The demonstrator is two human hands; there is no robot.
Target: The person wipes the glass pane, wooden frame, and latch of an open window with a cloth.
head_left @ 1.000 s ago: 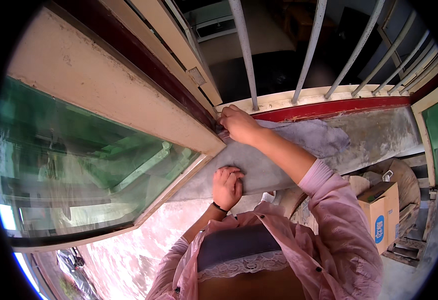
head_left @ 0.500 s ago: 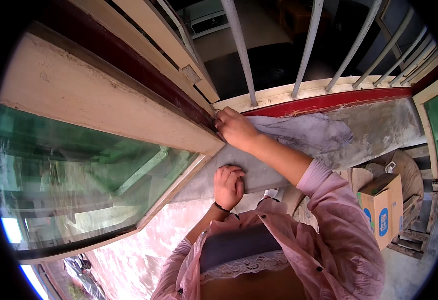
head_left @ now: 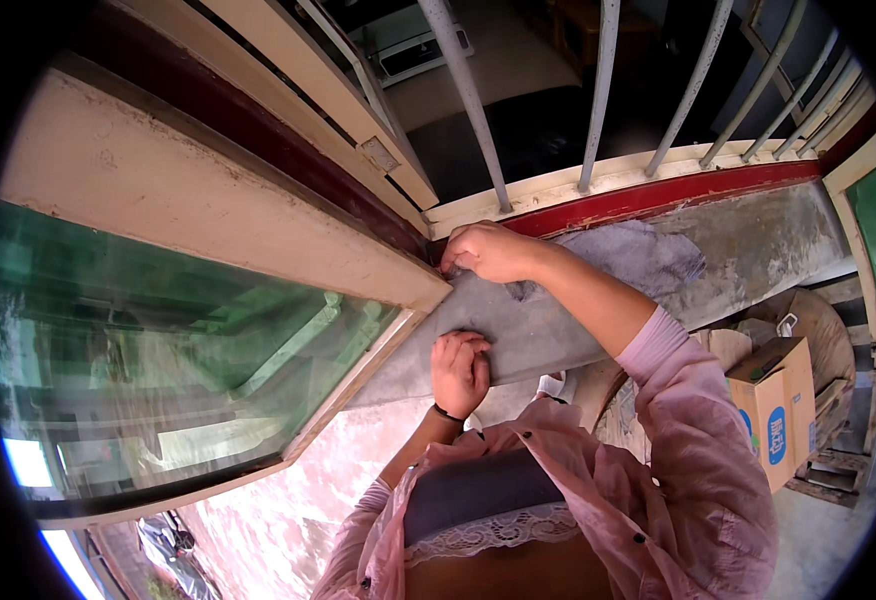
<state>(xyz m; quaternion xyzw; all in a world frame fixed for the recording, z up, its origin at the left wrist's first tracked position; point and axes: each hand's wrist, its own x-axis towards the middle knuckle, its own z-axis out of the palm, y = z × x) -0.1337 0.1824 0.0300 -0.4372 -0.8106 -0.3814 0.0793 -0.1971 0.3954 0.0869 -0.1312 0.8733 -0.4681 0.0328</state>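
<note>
My right hand (head_left: 488, 252) is closed at the corner where the open window sash (head_left: 258, 240) meets the concrete sill (head_left: 758, 240). It presses the end of a grey cloth (head_left: 638, 262) into that corner, and the cloth trails to the right along the sill. My left hand (head_left: 461, 370) rests fisted on the sill's near edge, fingers curled under, with a dark band on the wrist. Nothing shows inside it.
Grey vertical window bars (head_left: 598, 100) rise behind a red and cream frame rail (head_left: 658, 195). The green glass pane (head_left: 158, 370) swings out at the left. A cardboard box (head_left: 773, 405) and sacks stand below at the right, on the ground beside the pinkish floor (head_left: 288, 510).
My right hand has stayed at the frame corner with only a small shift. The left hand has kept its place on the sill.
</note>
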